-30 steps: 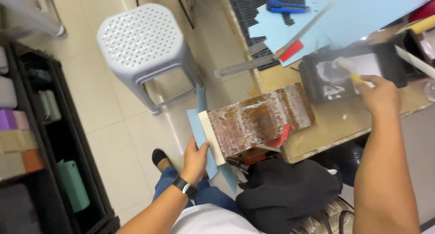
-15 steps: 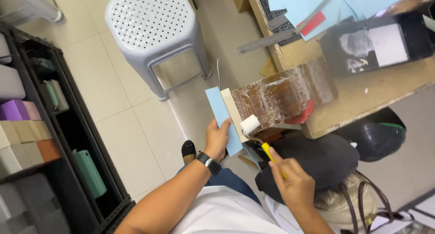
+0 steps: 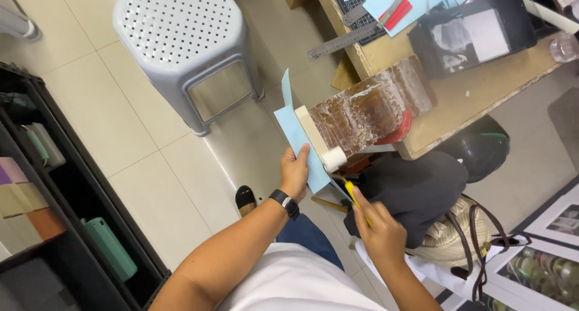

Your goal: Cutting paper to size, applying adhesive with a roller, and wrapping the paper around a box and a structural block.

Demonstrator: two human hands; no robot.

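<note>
My left hand [image 3: 295,173], with a black watch on the wrist, grips a light blue sheet [image 3: 299,143] against the near end of a cream board [image 3: 313,134] wrapped in glossy brown tape [image 3: 369,109]. The board hangs off the wooden table's edge [image 3: 422,143]. A white tape roll end [image 3: 333,159] sits at the board's corner. My right hand [image 3: 379,232] is closed on a yellow-handled cutter [image 3: 353,196], its tip close under the tape roll.
A grey perforated plastic stool [image 3: 181,40] stands on the tiled floor. A steel ruler [image 3: 341,43], blue paper and a black box [image 3: 476,34] lie on the table. Black bags [image 3: 416,187] sit below. A dark shelf unit [image 3: 54,214] runs along the left.
My right hand left the tabletop, came down to my lap side with the yellow cutter, and now sits just under the tape roll. My left hand kept its hold on the blue sheet.
</note>
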